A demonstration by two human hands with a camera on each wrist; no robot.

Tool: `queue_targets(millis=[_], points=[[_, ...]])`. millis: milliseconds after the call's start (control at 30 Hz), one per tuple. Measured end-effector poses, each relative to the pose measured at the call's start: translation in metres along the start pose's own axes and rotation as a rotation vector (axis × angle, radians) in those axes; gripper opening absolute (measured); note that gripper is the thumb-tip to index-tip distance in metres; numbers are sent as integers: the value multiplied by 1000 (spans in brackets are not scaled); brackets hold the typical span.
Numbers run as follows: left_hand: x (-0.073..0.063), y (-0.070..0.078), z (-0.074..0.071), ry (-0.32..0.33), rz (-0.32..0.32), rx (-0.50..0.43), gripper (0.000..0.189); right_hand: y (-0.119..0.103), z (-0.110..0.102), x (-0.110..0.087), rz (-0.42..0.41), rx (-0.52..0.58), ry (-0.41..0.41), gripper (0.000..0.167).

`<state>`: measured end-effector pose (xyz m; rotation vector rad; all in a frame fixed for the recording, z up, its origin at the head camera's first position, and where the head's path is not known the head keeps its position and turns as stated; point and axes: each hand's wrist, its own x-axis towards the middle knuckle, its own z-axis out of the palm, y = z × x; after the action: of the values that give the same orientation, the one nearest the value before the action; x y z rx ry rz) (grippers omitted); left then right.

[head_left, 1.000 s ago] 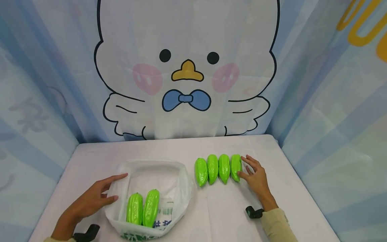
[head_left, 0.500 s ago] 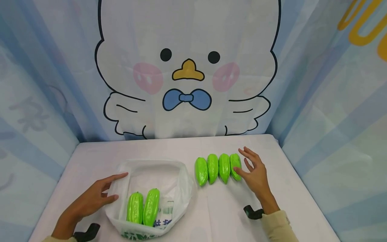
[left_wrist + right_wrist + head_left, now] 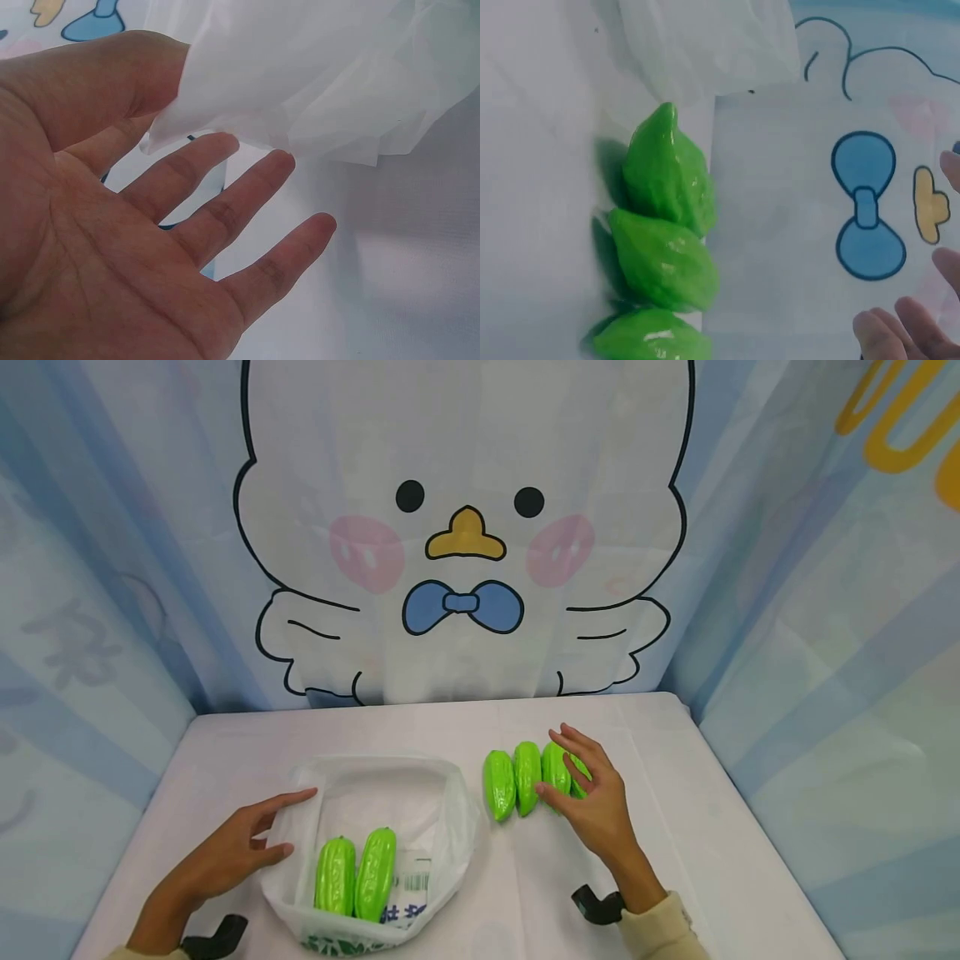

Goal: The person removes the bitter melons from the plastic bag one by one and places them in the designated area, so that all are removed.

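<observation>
Left grip (image 3: 225, 852) touches barcoded bag (image 3: 459, 827).

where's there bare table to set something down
Bare table lies right of the right hand, out to the table's right edge, and between the white bag and the black wrist device. Crowded: the row of four green pieces with the right hand at it, and the bag's left side, by the left hand.
</observation>
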<state>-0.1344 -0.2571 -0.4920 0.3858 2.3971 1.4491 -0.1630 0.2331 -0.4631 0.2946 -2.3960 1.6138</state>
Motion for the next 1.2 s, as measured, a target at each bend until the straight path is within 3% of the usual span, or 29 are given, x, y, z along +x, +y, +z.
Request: queue_targets(millis=[633,1200], points=[[0,3,1,3,13,31,67,-36,67,-19,-35,138,-114,72],[-1,5,0,0,18,18,68,-46,125,-34,34,263,-241,69]])
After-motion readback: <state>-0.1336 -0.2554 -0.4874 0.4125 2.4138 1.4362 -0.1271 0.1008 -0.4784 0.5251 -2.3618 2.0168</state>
